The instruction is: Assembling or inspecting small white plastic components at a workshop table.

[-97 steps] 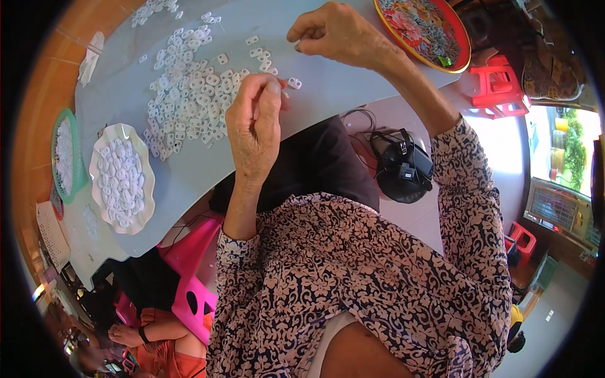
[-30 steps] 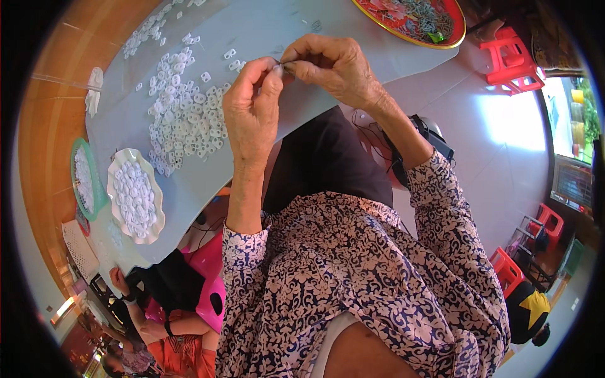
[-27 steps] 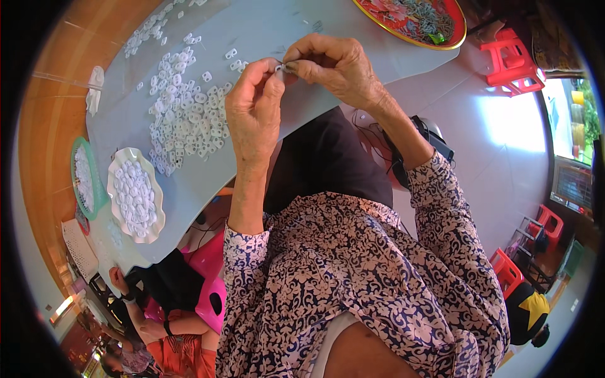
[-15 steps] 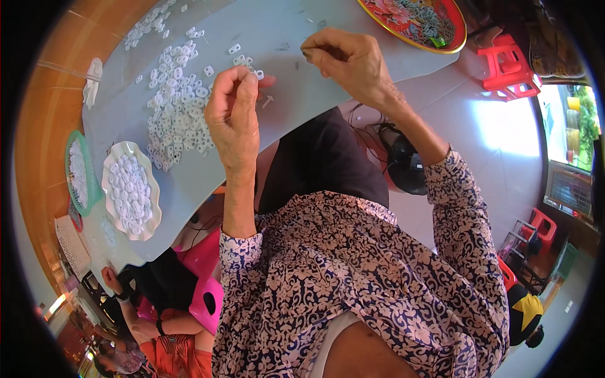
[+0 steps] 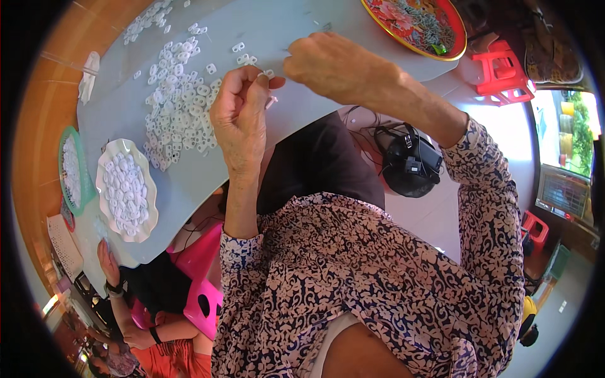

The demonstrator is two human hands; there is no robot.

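My left hand (image 5: pixel 241 116) is closed in a pinch above the table edge, holding a small white plastic piece with holes (image 5: pixel 270 74) at the fingertips. Close by on the right, my right hand (image 5: pixel 340 66) is curled with its back up; its fingertips point at that piece, and what they grip is hidden. Below the left fingertips shows a small pale piece (image 5: pixel 271 101). Beyond the left hand lie a few loose white pieces (image 5: pixel 244 59), and a wide heap of the same pieces (image 5: pixel 179 116) spreads to the left.
A scalloped white dish (image 5: pixel 153 214) and a green basket (image 5: pixel 88 189), both with white pieces, stand at left. A red tray (image 5: pixel 465 41) with small grey metal parts sits far right. Another person's hand (image 5: pixel 108 261) rests at the table's left end. Red stools (image 5: pixel 504 69) stand right.
My right hand has moved left toward the left hand and turned its back up, hiding its fingertips. The left hand, with its white piece, has shifted slightly right.
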